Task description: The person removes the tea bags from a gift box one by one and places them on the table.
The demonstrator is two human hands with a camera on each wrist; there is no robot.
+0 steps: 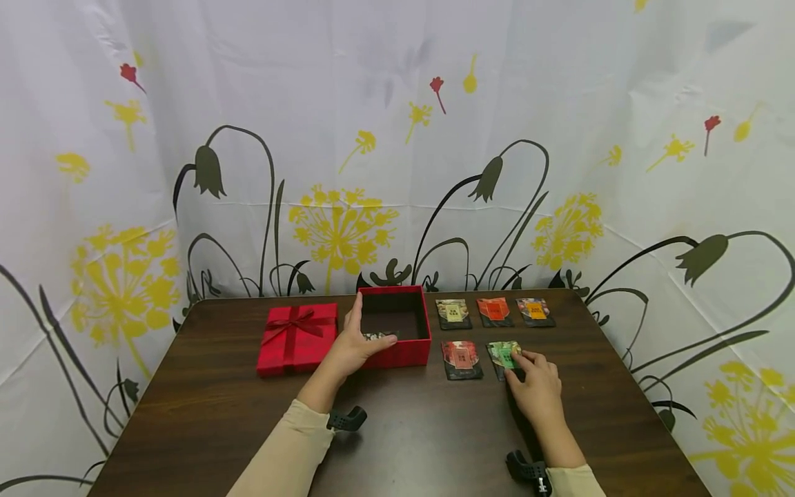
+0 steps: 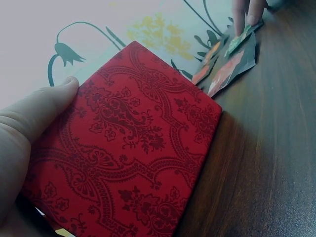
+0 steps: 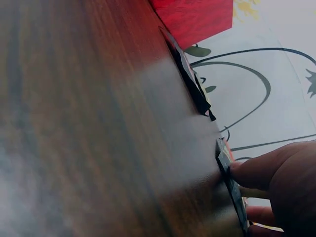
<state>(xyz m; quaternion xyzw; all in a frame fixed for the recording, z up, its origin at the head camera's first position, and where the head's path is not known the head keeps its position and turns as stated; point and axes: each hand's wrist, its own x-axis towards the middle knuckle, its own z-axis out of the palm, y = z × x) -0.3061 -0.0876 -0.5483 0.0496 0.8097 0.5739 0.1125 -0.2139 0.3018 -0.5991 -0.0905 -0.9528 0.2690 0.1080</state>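
An open red gift box [image 1: 406,353] with a dark inside stands near the table's back. My left hand [image 1: 349,352] holds its near left corner, fingers along the left side and thumb across the front rim. The left wrist view shows the box's patterned wall [image 2: 128,143] close up, with the thumb at its edge. Something small and pale [image 1: 380,336] shows inside the box by the thumb; its kind is unclear. To the right, my right hand [image 1: 539,386] pinches the near edge of a green packet [image 1: 502,355], which appears to lie on the table.
Left of the box is a red lid with a ribbon bow [image 1: 317,345]. A red packet [image 1: 462,360] lies between the box and the green one. Behind them are a pale green packet [image 1: 454,314], an orange packet [image 1: 495,313] and a yellow-labelled packet [image 1: 535,313]. A flowered curtain [image 1: 397,138] hangs behind.
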